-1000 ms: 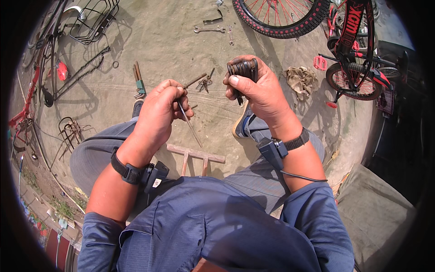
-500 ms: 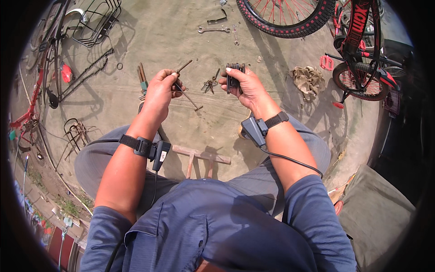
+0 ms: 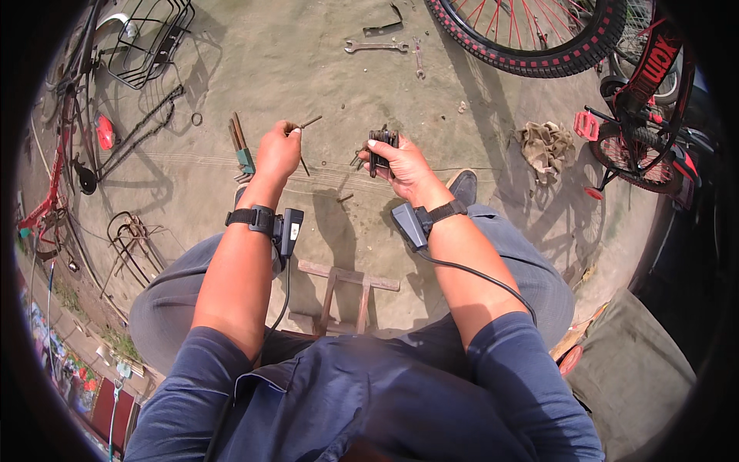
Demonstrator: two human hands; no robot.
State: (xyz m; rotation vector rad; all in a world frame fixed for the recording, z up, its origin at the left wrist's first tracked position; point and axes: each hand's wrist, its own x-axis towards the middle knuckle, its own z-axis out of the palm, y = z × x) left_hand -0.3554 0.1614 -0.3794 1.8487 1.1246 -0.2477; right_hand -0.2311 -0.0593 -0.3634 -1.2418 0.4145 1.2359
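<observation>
My left hand (image 3: pixel 277 154) is closed in a pinch around a thin brown metal rod (image 3: pixel 312 121), one end of which sticks out past the fingertips. Below the fingers a short dark length shows. A small brown crosspiece (image 3: pixel 345 198) appears further down; I cannot tell whether it joins the rod. In my right hand (image 3: pixel 406 163) is a black folding multi-tool (image 3: pixel 382 146), gripped between thumb and fingers, its blades folded together. Small metal pieces (image 3: pixel 359 156) lie partly hidden beside it. Left of my left hand are hex keys in a green holder (image 3: pixel 245 160).
Ahead lie an open-end wrench (image 3: pixel 377 47) and a smaller wrench (image 3: pixel 419 58). A bicycle wheel (image 3: pixel 531 65) and crumpled cloth (image 3: pixel 545 146) are at right. At left are a chain (image 3: pixel 146 127) and a black wire basket (image 3: pixel 150 46). A wooden stool (image 3: pixel 350 277) stands between my legs.
Both hands have come slightly lower in the view, the right a little leftward over the small metal pieces. The rod in my left hand has turned. Both grips hold.
</observation>
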